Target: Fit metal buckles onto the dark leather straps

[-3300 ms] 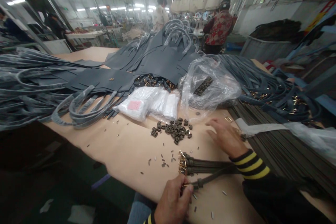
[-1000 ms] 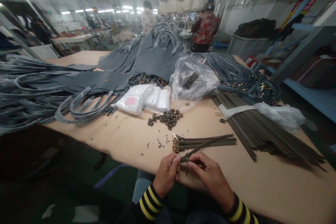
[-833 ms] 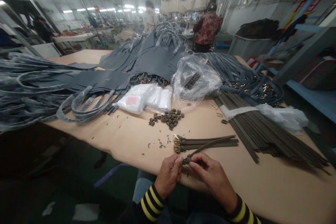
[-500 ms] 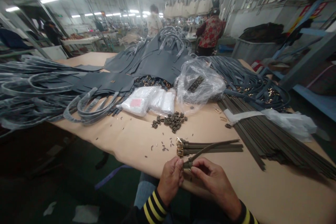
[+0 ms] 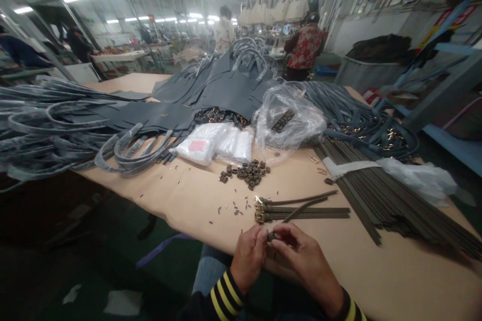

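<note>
Since the earliest view, the right hand (image 5: 307, 262) has come back across the table (image 5: 380, 276) to meet the left hand (image 5: 248, 257). Between them is a narrow, matt olive-brown strap (image 5: 306, 208), its flat tail slanting away from the grip, across the buckled straps (image 5: 316, 212) just beyond. Those have similar bands ending in angular, shiny gold-coloured buckles (image 5: 259, 210).

Both hands are closed on the strap: the left bunches thumb and fingers around its near end, while the right pinches beside it, thumb close to forefinger. Fingers hide most of the held end.

Tiny dark bits (image 5: 236, 208) scatter beyond the left hand; farther out sit a heap of small, stubby loops (image 5: 250, 174), soft white packets (image 5: 205, 144) and a crumpled clear bag (image 5: 291, 115). Right of the grip, long strips (image 5: 387, 195) fan out under a pale band (image 5: 352, 166).
</note>
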A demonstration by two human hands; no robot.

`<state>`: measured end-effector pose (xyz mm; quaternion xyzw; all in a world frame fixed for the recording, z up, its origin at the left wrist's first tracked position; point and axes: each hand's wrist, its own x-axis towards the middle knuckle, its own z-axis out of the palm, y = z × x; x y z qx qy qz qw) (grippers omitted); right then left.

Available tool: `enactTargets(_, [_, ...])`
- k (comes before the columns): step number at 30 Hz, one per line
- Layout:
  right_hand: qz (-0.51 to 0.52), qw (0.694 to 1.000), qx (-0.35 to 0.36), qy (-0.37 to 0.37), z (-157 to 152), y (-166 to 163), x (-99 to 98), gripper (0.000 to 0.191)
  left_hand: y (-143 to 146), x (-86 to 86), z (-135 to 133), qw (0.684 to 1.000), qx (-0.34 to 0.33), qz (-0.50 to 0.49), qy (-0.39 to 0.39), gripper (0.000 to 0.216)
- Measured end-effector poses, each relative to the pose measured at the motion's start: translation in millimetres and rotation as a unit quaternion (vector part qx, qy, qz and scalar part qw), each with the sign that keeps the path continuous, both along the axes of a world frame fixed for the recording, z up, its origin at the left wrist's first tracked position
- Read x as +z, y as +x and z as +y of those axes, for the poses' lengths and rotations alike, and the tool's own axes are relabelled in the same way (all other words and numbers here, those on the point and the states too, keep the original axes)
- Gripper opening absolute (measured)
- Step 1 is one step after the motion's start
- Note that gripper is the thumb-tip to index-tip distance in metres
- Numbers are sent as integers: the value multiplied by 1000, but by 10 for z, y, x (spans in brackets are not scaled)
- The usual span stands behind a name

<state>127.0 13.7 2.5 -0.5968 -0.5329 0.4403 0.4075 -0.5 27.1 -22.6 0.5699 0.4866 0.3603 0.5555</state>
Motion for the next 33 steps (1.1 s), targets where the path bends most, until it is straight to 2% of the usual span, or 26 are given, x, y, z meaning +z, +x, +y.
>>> enactTargets(3, [-9,999,45,2,9,-5,41,9,-7,-20,-14,999,10,31,30,35])
enactTargets(5, [22,997,71,-11,16,-7,42,10,-19,-20,-24,999,12,23,30,33])
enactTargets(9, [119,978,138,-103,20,37,33,25,-40,-25,-42,1000,-8,-23,12,30])
enactTargets(11, [134,970,156,-131,18,71,45,29,-43,-36,-51,999,-18,-24,15,30])
enactTargets(18, [-10,992,111,-67,41,101,47,11,-72,-39,-65,994,-70,38,77,20])
enactTargets(20, [-17,991,115,-67,43,112,11,11,-87,-30,-69,988,-94,63,106,14])
enactTargets(24, [-7,987,137,-83,31,144,-18,10,-115,-50,-71,971,-130,119,162,19])
enactTargets(28, [-24,984,153,-90,8,142,85,12,-134,-87,-60,946,-153,177,223,13])
enactTargets(33, [-146,977,157,-13,-50,106,206,16,-130,-58,-52,934,-153,182,265,13])
